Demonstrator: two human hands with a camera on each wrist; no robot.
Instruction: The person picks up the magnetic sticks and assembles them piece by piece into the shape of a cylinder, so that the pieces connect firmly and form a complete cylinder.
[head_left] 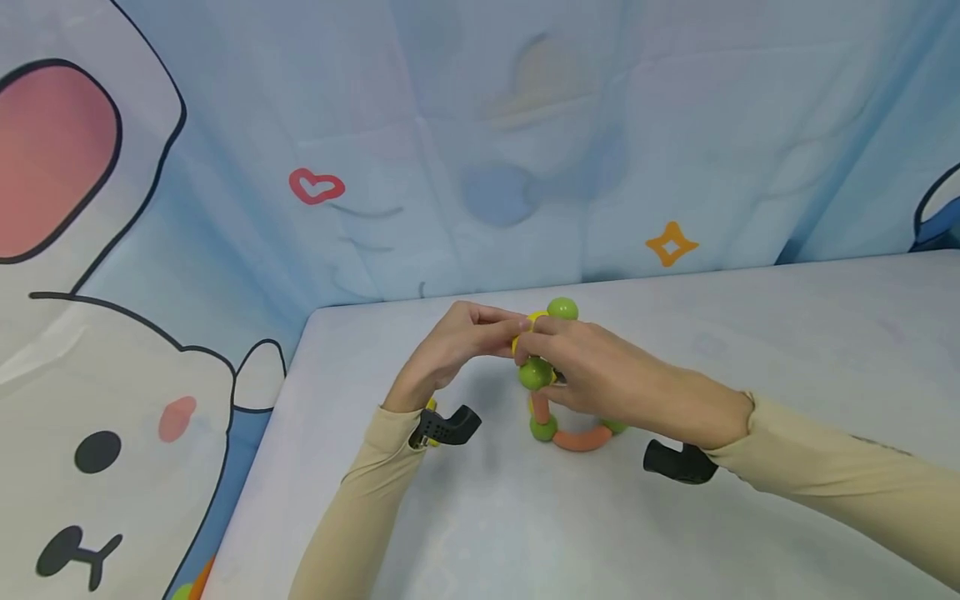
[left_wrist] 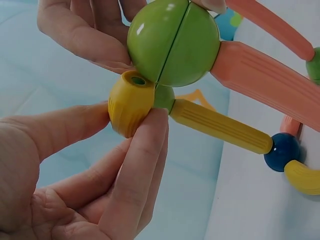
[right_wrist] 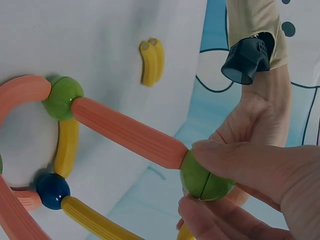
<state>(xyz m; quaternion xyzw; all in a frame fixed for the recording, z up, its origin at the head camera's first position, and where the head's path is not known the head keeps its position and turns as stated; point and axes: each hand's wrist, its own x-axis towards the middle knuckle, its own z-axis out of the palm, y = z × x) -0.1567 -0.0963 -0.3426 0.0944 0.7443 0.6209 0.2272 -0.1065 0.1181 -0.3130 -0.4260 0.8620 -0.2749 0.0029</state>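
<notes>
A: Where do we locate the held parts?

B: We find the yellow piece (left_wrist: 129, 107) above the table's far half, pinched narrowly between thumb and finger of the left hand (head_left: 465, 340). It sits beside a large green ball (left_wrist: 172, 40); we cannot tell whether the two touch.

A: How is that ball secured?

B: The thumb and fingers of the right hand (head_left: 600, 367) grip it, at the frame's left side.

A: What do we record as joined?

B: A straight salmon rod (right_wrist: 129, 132) connects the gripped ball to a lower green ball (right_wrist: 62, 97) on the table. There, a curved salmon rod (right_wrist: 20, 95) and a curved yellow rod (right_wrist: 66, 147) also meet. The latter reaches a dark blue ball (right_wrist: 53, 191), from which a straight yellow rod (left_wrist: 222, 126) rises to a farther green ball (left_wrist: 164, 97).

A: What remains?

B: We judge the frame partly built: base and uprights joined, the yellow piece's seating unconfirmed. Two loose yellow rods (right_wrist: 151, 62) lie unjoined to the left, on the white table (head_left: 750, 517).
</notes>
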